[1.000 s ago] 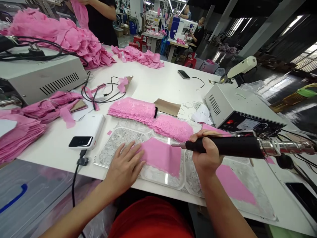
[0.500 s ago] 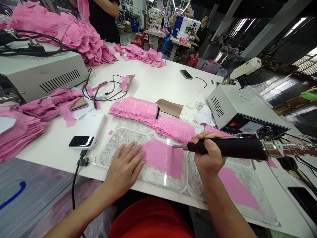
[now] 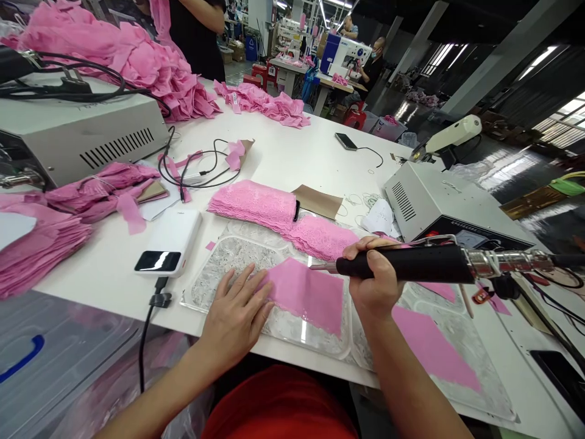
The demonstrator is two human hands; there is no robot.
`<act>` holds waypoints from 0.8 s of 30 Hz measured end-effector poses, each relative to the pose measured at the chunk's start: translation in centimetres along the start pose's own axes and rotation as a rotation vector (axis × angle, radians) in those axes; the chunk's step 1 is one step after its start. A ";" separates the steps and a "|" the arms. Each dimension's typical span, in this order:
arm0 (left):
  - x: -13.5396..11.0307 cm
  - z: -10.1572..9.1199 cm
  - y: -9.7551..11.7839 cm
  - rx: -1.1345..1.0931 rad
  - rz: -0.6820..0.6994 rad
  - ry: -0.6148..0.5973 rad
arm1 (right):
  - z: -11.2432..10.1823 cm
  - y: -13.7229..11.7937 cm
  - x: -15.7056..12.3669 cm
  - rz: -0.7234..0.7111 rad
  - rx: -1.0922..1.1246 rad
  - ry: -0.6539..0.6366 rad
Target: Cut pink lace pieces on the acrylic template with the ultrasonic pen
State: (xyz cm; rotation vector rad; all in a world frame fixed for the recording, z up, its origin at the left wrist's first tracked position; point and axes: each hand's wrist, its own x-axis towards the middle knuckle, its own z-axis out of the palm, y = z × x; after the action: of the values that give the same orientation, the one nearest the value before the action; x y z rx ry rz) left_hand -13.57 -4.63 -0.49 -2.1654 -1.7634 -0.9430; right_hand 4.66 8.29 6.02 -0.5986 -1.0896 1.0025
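A pink fabric piece (image 3: 311,296) lies on a marbled board (image 3: 223,262) at the bench's (image 3: 315,155) near edge, a left hand (image 3: 240,308) open, fingers spread over its left end. The right hand (image 3: 377,283) grips a black-handled tool (image 3: 415,264), its metal tip (image 3: 324,267) at the fabric's far side. Just beyond sit 2 pink stacks (image 3: 256,198). A grey box (image 3: 461,192) stands toward the bench's right edge; a person in black (image 3: 196,46) stands at the far edge.
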 end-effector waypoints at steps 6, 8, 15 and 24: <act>-0.1 0.0 0.0 -0.004 -0.018 -0.004 | 0.0 0.3 -0.1 0.013 -0.005 -0.015; -0.1 0.0 0.1 -0.003 -0.021 -0.003 | 0.0 0.4 -0.1 0.014 -0.008 -0.012; -0.1 0.0 0.1 0.003 -0.029 -0.002 | -0.1 0.6 -0.1 -0.001 -0.013 -0.010; -0.4 0.0 0.2 -0.016 -0.033 0.026 | 1.3 0.1 -0.2 0.022 0.000 0.023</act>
State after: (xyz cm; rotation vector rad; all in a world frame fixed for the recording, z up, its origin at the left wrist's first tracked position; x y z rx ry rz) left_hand -13.41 -5.07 -0.66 -2.1305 -1.7905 -0.9916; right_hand 3.38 8.07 6.29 -0.6217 -1.0645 1.0131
